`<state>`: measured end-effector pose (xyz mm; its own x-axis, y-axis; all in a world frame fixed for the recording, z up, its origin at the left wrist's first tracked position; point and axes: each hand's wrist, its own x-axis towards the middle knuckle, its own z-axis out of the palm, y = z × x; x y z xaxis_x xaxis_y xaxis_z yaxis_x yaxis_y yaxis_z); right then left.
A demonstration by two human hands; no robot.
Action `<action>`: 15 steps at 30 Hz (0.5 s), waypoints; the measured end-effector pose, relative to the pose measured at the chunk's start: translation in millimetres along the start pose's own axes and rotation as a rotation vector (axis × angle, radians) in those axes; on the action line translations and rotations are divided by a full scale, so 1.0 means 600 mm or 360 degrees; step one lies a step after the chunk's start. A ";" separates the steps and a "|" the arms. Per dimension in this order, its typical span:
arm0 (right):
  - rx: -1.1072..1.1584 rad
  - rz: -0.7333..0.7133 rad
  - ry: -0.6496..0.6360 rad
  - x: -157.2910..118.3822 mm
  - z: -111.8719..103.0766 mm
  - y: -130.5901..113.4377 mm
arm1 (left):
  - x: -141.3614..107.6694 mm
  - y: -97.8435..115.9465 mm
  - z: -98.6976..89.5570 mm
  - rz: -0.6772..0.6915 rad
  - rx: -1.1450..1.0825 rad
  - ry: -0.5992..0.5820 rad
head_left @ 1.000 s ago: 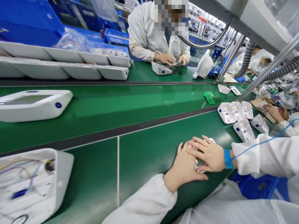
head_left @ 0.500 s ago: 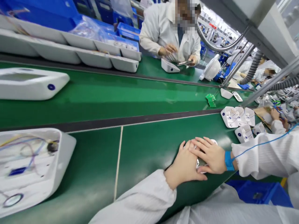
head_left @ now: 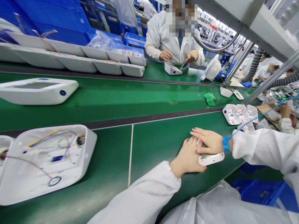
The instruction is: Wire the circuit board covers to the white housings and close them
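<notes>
A white frame-like part (head_left: 211, 159) lies on the green work surface, largely covered by both hands. Over its left end spreads my left hand (head_left: 189, 155), palm down, its fingers reaching up and to the right. My right hand (head_left: 209, 140), with a blue strap at the wrist, rests flat across the part's upper side, and its fingertips overlap the left hand's fingers. Neither hand is wrapped round anything. On the near left stands an open white housing (head_left: 90, 146) with coloured wires and a round ring inside.
A white framed cover (head_left: 58, 93) lies on the green belt (head_left: 140, 99), with a green circuit board (head_left: 210, 99) farther right. White housings (head_left: 233, 115) cluster at the right. Across the belt, a person (head_left: 154, 34) works beside a row of white shells (head_left: 81, 63).
My right hand has shifted up across the part, exposing more of its lower edge. The view has shifted, so the housings at the left show farther right.
</notes>
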<state>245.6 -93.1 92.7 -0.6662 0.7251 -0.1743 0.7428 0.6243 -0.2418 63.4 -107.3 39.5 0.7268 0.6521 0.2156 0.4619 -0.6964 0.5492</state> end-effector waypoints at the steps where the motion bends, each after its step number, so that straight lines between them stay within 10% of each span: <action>1: 0.0035 0.0009 -0.0001 0.004 0.000 0.000 | -0.001 -0.001 0.002 0.0022 0.0008 0.0022; 9: 0.0293 0.0110 0.0219 0.006 0.002 -0.009 | -0.003 -0.002 0.004 0.0072 -0.0069 0.0151; 15: 0.0937 0.0589 0.1404 -0.021 0.034 0.013 | -0.019 -0.002 0.011 0.0102 0.0016 0.0248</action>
<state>258.3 -103.4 73.8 0.0427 0.9352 0.3516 0.5822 0.2627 -0.7694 57.8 -116.0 31.2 0.6678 0.6443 0.3728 0.4229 -0.7405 0.5223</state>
